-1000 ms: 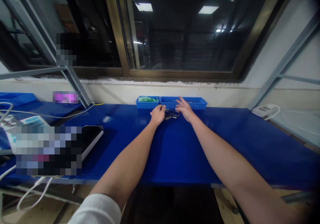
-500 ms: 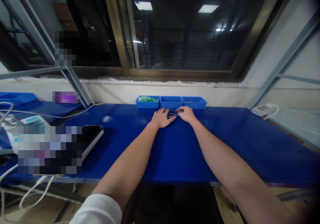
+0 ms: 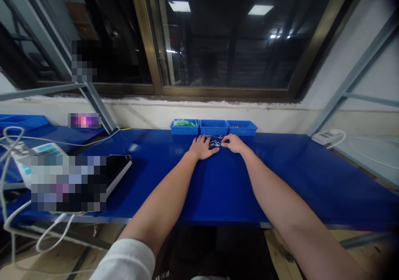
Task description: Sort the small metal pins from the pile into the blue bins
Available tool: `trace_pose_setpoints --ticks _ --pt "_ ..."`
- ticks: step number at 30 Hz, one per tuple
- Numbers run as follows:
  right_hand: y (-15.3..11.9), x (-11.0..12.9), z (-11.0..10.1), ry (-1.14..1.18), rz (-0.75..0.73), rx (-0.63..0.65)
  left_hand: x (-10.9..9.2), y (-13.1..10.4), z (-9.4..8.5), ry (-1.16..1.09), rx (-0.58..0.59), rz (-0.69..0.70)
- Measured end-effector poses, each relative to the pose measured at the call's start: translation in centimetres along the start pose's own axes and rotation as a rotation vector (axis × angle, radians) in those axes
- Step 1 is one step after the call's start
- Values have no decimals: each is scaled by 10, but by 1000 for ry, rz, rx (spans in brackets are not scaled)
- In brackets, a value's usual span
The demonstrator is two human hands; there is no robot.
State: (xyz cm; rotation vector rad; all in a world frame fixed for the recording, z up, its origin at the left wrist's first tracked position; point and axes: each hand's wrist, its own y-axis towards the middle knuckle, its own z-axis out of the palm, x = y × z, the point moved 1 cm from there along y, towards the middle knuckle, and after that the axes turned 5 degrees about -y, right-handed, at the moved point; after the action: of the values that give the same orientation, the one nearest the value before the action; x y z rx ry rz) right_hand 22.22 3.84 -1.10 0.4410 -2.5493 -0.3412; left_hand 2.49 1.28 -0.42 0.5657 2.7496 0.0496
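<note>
Several small shiny metal pieces [image 3: 214,142] lie in a loose group on the blue table [image 3: 218,188], just in front of three blue bins. On their left side my left hand [image 3: 201,147] rests flat with its fingers spread. My right hand [image 3: 232,143] is at their right edge, thumb and forefinger brought together; what is between the fingertips is too small to make out. Green items fill the left bin [image 3: 185,132]. Nothing shows inside the middle bin [image 3: 213,132], and the right bin [image 3: 242,132] holds small pieces.
A black device with a white side [image 3: 120,174] and white cables stands at the left, partly pixelated. A white power strip [image 3: 327,136] lies at the right edge. Grey metal struts [image 3: 96,107] rise on both sides, before a window.
My right hand has shifted slightly, and more of the metal pieces shows between my hands. My left hand has stayed nearly in place. The view has moved a little.
</note>
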Motion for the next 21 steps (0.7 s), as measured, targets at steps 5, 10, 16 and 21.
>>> trace_pose_setpoints --ticks 5,10,16,21 --pt "-3 0 0 66 72 -74 1 2 3 5 -49 -15" --pt "-5 4 -3 170 170 -241 0 1 1 -44 -176 -41" --pt "-4 20 1 194 32 -228 -4 2 -2 -94 -265 -13" --pt "-3 30 11 409 30 -182 -11 -1 -6 -91 -278 90"
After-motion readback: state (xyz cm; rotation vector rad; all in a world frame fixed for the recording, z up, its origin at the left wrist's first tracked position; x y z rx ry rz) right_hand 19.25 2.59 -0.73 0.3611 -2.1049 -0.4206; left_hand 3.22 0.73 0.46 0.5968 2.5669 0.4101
